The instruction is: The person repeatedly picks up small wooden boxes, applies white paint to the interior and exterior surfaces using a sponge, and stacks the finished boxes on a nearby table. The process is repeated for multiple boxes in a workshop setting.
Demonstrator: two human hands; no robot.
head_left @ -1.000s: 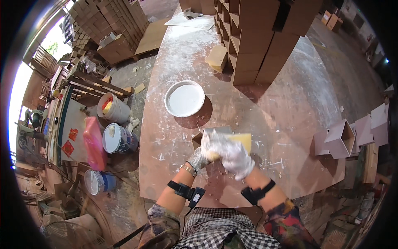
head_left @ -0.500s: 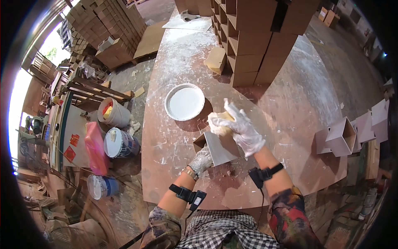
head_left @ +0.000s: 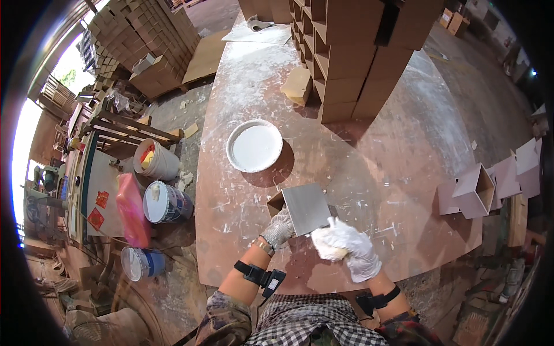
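Observation:
My left hand (head_left: 279, 228), in a knitted glove, grips a small open-ended box (head_left: 308, 209) at its left end, with fingers partly hidden inside or behind it. The box's upper face is smooth grey and its open end shows brown. My right hand (head_left: 360, 256), in a white-smeared glove, is closed around a whitish sponge (head_left: 330, 244). This sponge is at the box's near right corner; whether it touches cannot be made out. Beyond the box, a round white tub (head_left: 254, 146) of white liquid stands on the table.
Stacked brown box shelving (head_left: 358, 63) rises at the far side, beside a pale yellow block (head_left: 298, 86). Several grey open boxes (head_left: 474, 191) stand at the right edge of the stained table (head_left: 404, 173). Buckets (head_left: 167, 202) and a pink bag (head_left: 133, 209) are at left.
My right hand has come toward me with the sponge, from beyond the box to its near right corner. The left hand still holds the box in nearly the same place.

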